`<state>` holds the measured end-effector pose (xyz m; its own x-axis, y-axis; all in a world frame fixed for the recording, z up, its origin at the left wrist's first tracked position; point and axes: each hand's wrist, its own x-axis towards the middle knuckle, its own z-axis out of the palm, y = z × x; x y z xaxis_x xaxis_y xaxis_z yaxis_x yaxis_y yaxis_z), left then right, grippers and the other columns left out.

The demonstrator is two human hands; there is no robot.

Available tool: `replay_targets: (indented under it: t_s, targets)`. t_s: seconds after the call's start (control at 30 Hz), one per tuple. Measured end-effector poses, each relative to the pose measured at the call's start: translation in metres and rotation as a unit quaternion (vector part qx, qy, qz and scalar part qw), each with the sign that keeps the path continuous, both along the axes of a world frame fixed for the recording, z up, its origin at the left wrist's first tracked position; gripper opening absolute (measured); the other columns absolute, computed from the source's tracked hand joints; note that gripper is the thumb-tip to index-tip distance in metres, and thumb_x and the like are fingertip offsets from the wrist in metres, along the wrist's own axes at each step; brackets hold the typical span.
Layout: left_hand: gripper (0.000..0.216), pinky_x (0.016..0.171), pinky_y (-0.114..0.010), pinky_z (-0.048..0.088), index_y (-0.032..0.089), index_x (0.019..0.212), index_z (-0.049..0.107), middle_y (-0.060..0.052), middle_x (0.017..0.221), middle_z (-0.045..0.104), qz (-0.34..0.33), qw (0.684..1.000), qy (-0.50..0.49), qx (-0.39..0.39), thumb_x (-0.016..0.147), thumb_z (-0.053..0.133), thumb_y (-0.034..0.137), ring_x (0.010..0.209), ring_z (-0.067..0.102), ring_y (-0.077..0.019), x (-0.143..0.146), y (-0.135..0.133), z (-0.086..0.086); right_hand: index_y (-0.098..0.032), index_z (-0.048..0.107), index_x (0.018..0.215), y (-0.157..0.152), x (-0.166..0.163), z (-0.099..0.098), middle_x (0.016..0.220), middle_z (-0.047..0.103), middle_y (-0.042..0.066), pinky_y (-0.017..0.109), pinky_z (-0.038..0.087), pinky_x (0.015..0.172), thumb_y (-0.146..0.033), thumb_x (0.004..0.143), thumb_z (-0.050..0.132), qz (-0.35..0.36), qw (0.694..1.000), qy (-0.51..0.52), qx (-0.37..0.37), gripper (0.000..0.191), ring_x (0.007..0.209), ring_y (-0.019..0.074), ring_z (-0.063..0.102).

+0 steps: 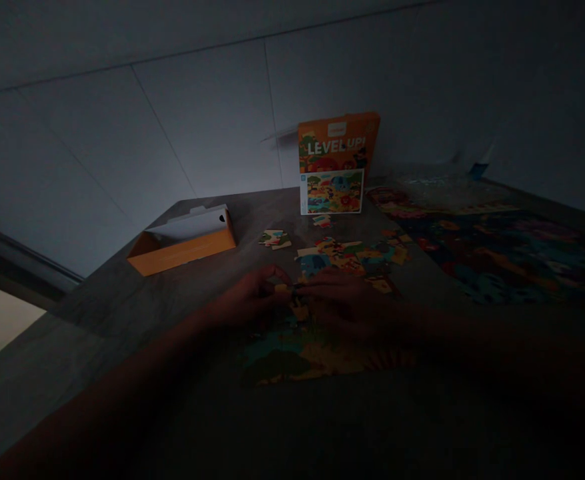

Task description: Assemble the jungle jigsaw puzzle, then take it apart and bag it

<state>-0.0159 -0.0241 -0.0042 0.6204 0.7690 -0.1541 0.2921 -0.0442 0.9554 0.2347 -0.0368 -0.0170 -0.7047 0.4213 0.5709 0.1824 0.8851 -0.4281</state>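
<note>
Forearms (157, 357) flank puzzle (317, 353); open box (187, 254) beyond.

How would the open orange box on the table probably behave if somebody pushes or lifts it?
The open orange box is probably light for its size, since its walls look like thin card. Pushed, it would likely slide along the table rather than tip, as it sits low and long. A hard grip might bend its walls, because it has no lid.
</note>
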Motion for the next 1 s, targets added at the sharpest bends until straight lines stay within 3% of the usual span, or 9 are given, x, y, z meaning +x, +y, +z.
replay_targets:
  t_s: [0.13,0.37,0.67,1.0]
  targets:
    - [0.035,0.037,-0.014,0.036,0.018,0.098,0.052,0.006,0.065,0.06,0.01,1.0,-0.007,0.01,0.084,0.07,0.046,0.043,0.048,-0.0055,0.0004,0.0004,0.0023,-0.014,0.067,0.115,-0.0008,-0.0009,0.0018,0.094,0.07,0.012,0.038,0.051,0.076,-0.018,0.093,0.053,-0.005,0.999,0.039,0.01,0.026,0.087,0.0223,0.063]
    - [0.038,0.034,-0.014,0.036,0.019,0.105,0.051,0.007,0.059,0.059,-0.006,1.0,-0.003,0.0,0.086,0.068,0.047,0.037,0.044,-0.0052,-0.0026,0.0021,0.002,-0.013,0.069,0.113,-0.0016,0.0002,0.0067,0.09,0.071,0.012,0.037,0.051,0.071,-0.021,0.095,0.051,-0.007,0.999,0.032,0.009,0.026,0.083,0.0225,0.063]
    - [0.026,0.041,-0.013,0.035,0.017,0.093,0.056,0.003,0.068,0.066,-0.013,0.999,0.012,0.034,0.084,0.071,0.037,0.047,0.051,-0.0062,-0.0022,0.0021,0.0011,-0.013,0.07,0.11,-0.0018,-0.0015,0.0048,0.09,0.071,0.011,0.037,0.05,0.073,-0.017,0.093,0.053,-0.006,1.0,0.026,0.008,0.025,0.084,0.022,0.063]
    - [0.025,0.046,-0.015,0.037,0.016,0.092,0.056,0.004,0.066,0.059,-0.023,0.997,0.023,0.07,0.086,0.069,0.037,0.052,0.051,-0.0069,-0.0035,0.0037,0.0013,-0.015,0.068,0.117,0.0002,-0.0019,0.0005,0.098,0.071,0.012,0.038,0.051,0.078,-0.016,0.093,0.054,-0.002,1.0,0.017,-0.007,0.028,0.092,0.0227,0.063]
